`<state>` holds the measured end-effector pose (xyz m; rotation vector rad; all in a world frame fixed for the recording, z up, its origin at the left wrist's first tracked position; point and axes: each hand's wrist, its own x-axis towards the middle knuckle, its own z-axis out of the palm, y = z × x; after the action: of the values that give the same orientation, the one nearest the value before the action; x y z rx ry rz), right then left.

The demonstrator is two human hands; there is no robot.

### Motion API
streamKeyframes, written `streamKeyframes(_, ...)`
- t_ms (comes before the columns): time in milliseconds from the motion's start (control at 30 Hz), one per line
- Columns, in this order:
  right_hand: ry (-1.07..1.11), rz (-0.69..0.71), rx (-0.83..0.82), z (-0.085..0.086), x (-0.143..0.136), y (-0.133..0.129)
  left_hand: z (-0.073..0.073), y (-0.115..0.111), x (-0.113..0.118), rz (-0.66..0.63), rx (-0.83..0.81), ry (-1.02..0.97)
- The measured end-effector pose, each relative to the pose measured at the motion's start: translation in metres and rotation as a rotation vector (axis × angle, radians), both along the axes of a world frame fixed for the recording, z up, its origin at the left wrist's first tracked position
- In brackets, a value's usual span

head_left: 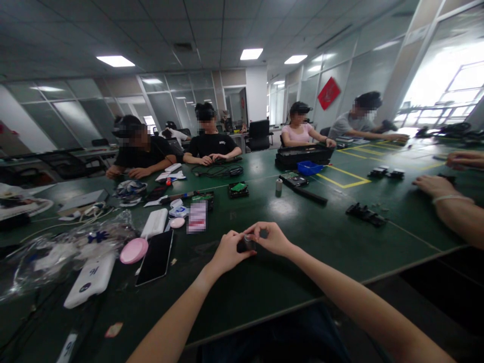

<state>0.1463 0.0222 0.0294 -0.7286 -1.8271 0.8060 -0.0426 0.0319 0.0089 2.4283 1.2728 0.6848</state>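
Just above the table at the lower middle, my left hand [229,253] is wrapped round a small grey cylindrical object [248,243]. The thumb and fingers of my right hand [271,239] pinch at the top of the same object. What the right fingertips hold there is too small to make out. Beyond my hands, a small pale cylinder [279,185] stands upright on the table. A green circuit board piece [238,188] in a dark frame lies further back, to its left.
On the left lie a black phone [155,257], a pink round case [133,250], white power banks [91,280] and plastic bags. A blue tray [309,168] and black parts [365,214] are toward the right. Several people sit around; another person's arm [454,201] rests at the right.
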Motion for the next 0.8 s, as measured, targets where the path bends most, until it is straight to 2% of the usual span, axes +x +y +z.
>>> streamKeyframes(133,-0.050,-0.043,0.062,0.001,0.002,-0.001,0.001,0.001,0.000,-0.010,-0.003,0.008)
streamKeyframes(367,-0.064,-0.051,0.031,0.005,0.001,-0.005,-0.003,0.003,-0.002,-0.015,0.009,0.011)
streamKeyframes(800,0.010,-0.059,-0.024,-0.005,0.003,0.003,0.002,-0.002,0.002,-0.029,0.088,0.047)
